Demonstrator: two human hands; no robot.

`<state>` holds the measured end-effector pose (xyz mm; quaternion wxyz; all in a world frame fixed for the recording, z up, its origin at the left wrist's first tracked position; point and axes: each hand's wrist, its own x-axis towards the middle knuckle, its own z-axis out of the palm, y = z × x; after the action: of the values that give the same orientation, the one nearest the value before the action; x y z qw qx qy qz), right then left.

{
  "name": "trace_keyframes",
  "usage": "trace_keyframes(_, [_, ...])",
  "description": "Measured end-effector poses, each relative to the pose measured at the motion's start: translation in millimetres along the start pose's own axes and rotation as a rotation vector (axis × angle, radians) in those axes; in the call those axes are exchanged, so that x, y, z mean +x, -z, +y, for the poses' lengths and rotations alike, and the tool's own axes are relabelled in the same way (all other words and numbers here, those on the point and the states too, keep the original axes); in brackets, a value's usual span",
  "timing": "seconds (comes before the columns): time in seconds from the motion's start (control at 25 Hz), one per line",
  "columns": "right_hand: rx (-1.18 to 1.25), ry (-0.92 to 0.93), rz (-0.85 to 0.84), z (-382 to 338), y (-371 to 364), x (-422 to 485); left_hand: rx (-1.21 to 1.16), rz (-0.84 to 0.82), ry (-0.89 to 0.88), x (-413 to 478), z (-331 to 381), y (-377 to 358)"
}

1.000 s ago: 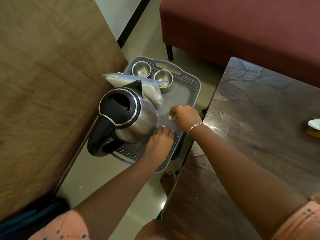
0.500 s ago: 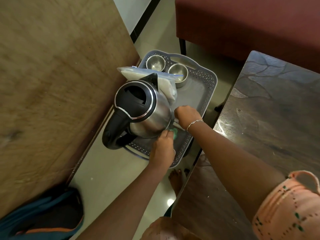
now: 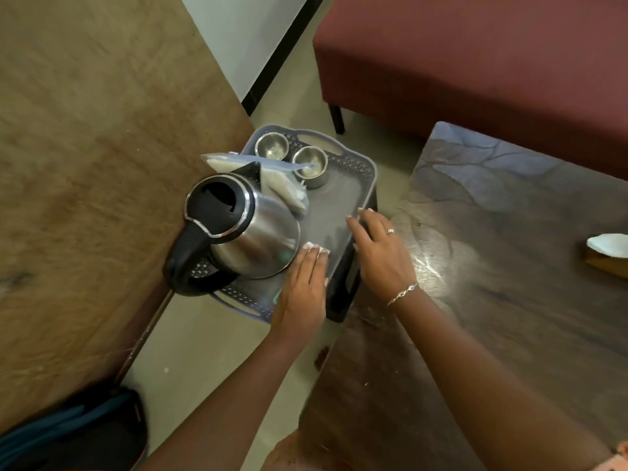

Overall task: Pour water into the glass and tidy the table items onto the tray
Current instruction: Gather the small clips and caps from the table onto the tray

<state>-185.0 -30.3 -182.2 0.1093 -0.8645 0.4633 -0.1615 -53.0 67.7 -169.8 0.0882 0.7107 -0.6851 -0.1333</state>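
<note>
A grey plastic tray (image 3: 339, 205) sits on a dark stool between two tables. On it stand a steel electric kettle (image 3: 251, 232) with a black lid and handle, two small steel cups (image 3: 272, 146) (image 3: 310, 163) at the far end, and a clear zip bag (image 3: 282, 188) leaning behind the kettle. My left hand (image 3: 302, 290) lies flat on the tray's near part, straight fingertips beside the kettle's base; a hint of green shows at the palm's edge. My right hand (image 3: 380, 253) hovers over the tray's right rim with fingers spread, holding nothing.
A dark polished table (image 3: 492, 283) fills the right side, with a white item on a small wooden block (image 3: 608, 246) at its far right edge. A brown wooden surface (image 3: 85, 164) lies left. A maroon sofa (image 3: 475, 62) stands behind. A blue-black bag (image 3: 68, 433) lies on the floor.
My right hand has uncurled and moved right from the middle of the tray to its right rim. My left hand stays by the kettle's base, now flatter.
</note>
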Motion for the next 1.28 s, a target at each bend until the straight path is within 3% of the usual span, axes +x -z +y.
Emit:
trace_keyframes(0.24, [-0.088, -0.139, -0.002, 62, 47, -98, 0.124, -0.042, -0.082, -5, 101, -20])
trace_keyframes(0.52, [-0.174, -0.371, -0.050, 166, 121, -234, 0.197, -0.172, -0.304, -21, 257, -66])
trace_keyframes(0.88, [-0.309, -0.619, 0.074, 276, 194, -357, 0.232, -0.229, -0.652, -15, 422, -118])
trace_keyframes(1.08, [-0.269, -0.769, 0.123, 318, 222, -420, 0.192, -0.284, -0.787, -18, 508, -140])
trace_keyframes(1.28, [-0.220, -1.042, 0.262, 367, 251, -519, 0.281, -0.288, -0.991, -16, 575, -168])
